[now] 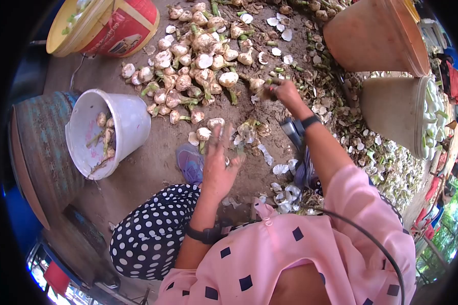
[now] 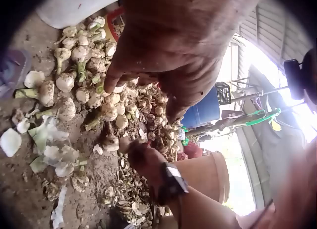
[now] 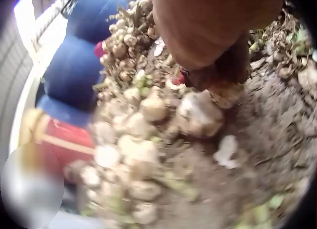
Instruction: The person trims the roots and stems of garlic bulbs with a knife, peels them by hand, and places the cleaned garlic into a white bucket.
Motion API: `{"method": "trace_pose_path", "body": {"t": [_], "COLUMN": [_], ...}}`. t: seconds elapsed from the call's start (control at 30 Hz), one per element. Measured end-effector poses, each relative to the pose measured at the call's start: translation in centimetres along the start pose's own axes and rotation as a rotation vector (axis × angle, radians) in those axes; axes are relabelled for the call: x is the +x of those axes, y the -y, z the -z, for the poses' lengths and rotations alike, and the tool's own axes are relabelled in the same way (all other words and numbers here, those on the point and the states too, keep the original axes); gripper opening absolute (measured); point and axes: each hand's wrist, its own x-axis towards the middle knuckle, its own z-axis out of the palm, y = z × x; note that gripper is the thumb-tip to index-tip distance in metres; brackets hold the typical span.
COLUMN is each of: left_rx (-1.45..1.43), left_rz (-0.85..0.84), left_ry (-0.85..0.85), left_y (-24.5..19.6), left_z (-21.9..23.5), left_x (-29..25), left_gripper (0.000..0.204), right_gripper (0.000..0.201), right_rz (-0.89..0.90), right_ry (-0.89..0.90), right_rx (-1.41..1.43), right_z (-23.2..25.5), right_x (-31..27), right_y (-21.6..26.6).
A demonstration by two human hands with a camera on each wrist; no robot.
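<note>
Reaching with right hand (image 1: 280, 91) to near edge of bulb pile (image 1: 193, 56), fingers curled round one bulb (image 1: 257, 84) there. Left hand (image 1: 220, 162) hovering on near side of pile, fingers spread, grasping nothing. Probably light, firm, papery-skinned; best pinched round fat body, not stalk.

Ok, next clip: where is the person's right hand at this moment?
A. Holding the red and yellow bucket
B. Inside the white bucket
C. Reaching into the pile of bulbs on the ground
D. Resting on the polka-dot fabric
C: the right hand is stretched out at the edge of the pile of bulbs, well away from the white bucket.
</note>
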Motion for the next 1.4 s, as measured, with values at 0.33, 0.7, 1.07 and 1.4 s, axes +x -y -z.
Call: {"method": "trace_pose_path", "body": {"t": [0.33,0.7,1.07,1.4], "left_rx": [-0.419,-0.887,-1.161,-1.371], "left_rz": [-0.285,-0.237,-0.106,0.281], "left_ry": [-0.179,-0.127,-0.08,0.118], "left_y": [-2.9,-6.9,-5.8,-5.8], "left_z": [0.7,2.1,2.4,2.8], "left_x": [-1.7,-6.0,-5.4,-5.3], "left_gripper": [0.063,0.043,0.045,0.039], "right_gripper": [0.028,0.021,0.02,0.015], "right_rz": [0.052,0.137,0.165,0.609], "right_ry": [0.406,0.284,0.205,0.062], "right_rx": [1.182,1.011,0.824,0.169], "right_z": [-0.2,0.8,0.4,0.7], "right_x": [-18.0,-24.0,-24.4,-24.5], "right_y": [11.1,12.3,13.6,12.9]}}
